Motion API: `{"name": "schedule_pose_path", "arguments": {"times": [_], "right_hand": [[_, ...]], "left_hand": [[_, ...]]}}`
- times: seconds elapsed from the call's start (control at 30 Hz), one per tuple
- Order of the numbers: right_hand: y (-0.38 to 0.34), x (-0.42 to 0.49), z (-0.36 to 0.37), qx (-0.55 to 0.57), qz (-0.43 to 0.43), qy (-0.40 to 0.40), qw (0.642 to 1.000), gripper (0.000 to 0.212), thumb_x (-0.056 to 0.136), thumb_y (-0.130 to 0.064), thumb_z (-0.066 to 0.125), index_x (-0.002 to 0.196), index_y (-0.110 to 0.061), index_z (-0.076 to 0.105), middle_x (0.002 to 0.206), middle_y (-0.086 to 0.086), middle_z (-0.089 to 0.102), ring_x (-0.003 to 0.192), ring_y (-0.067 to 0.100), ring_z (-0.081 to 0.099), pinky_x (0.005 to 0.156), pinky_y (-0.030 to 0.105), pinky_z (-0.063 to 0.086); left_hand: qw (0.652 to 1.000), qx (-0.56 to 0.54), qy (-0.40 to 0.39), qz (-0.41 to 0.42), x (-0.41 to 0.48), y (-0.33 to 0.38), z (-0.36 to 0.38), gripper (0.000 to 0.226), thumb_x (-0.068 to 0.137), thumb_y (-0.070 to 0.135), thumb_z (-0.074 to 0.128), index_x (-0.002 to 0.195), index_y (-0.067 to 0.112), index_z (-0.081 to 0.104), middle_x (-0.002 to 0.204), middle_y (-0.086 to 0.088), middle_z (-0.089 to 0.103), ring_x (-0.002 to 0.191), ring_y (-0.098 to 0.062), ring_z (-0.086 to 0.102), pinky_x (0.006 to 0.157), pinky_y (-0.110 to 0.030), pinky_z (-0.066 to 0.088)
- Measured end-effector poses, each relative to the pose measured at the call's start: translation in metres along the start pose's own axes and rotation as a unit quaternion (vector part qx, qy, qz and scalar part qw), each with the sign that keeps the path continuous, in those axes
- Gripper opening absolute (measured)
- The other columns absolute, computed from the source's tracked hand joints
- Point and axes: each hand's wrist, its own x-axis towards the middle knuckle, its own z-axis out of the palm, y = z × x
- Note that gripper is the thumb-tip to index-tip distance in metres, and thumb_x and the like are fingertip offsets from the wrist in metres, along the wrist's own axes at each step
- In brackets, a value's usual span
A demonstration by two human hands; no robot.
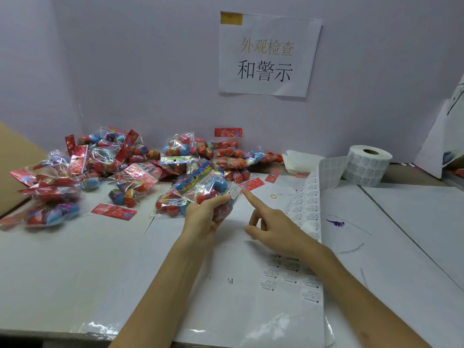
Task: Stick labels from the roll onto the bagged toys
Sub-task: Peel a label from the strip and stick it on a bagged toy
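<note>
My left hand (204, 219) grips a clear bag of red and blue toys (198, 194) just above the table. A small white label (234, 191) sits on the bag's right corner, under my left thumb tip. My right hand (268, 226) is beside it, index finger stretched out with its tip next to the label, the other fingers curled and holding nothing. The label roll (365, 165) stands at the back right. Its strip of labels (305, 214) runs down the table under my right forearm.
A heap of bagged toys (120, 167) covers the back left of the table, with loose red header cards (113, 211) lying around. A cardboard box (15, 169) is at the left edge. A yellow rubber band (273, 196) and folded white papers (298, 160) lie near the roll.
</note>
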Motion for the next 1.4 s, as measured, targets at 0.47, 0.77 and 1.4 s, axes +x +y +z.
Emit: {"name": "schedule_pose_path", "arguments": {"times": [0.47, 0.77, 1.4], "right_hand": [[-0.003, 0.005, -0.010, 0.215, 0.035, 0.124, 0.968, 0.034, 0.090, -0.047, 0.070, 0.118, -0.032, 0.061, 0.097, -0.001, 0.065, 0.064, 0.013, 0.065, 0.060, 0.028, 0.052], [-0.003, 0.003, -0.017, 0.270, 0.031, 0.176, 0.946, 0.028, 0.101, -0.031, 0.060, 0.091, -0.009, 0.074, 0.070, 0.007, 0.070, 0.058, 0.016, 0.063, 0.062, 0.030, 0.056], [-0.007, 0.002, -0.016, 0.313, 0.011, 0.123, 0.942, 0.017, 0.096, -0.024, 0.067, 0.105, -0.009, 0.067, 0.079, 0.005, 0.068, 0.064, 0.019, 0.063, 0.067, 0.034, 0.057]], "left_hand": [[0.985, 0.107, -0.125, 0.056, -0.008, -0.005, 0.005, 0.043, 0.077, -0.005, 0.079, 0.117, 0.004, 0.066, 0.109, -0.017, 0.075, 0.103, -0.031, 0.072, 0.089, -0.036, 0.060], [0.981, 0.121, -0.147, 0.040, -0.009, -0.007, 0.008, 0.050, 0.078, -0.005, 0.079, 0.124, 0.001, 0.062, 0.117, -0.021, 0.071, 0.108, -0.035, 0.071, 0.087, -0.035, 0.061], [0.978, 0.121, -0.166, 0.042, -0.009, -0.004, 0.005, 0.047, 0.082, -0.001, 0.076, 0.127, 0.001, 0.061, 0.117, -0.021, 0.070, 0.098, -0.027, 0.072, 0.080, -0.030, 0.060]]}}
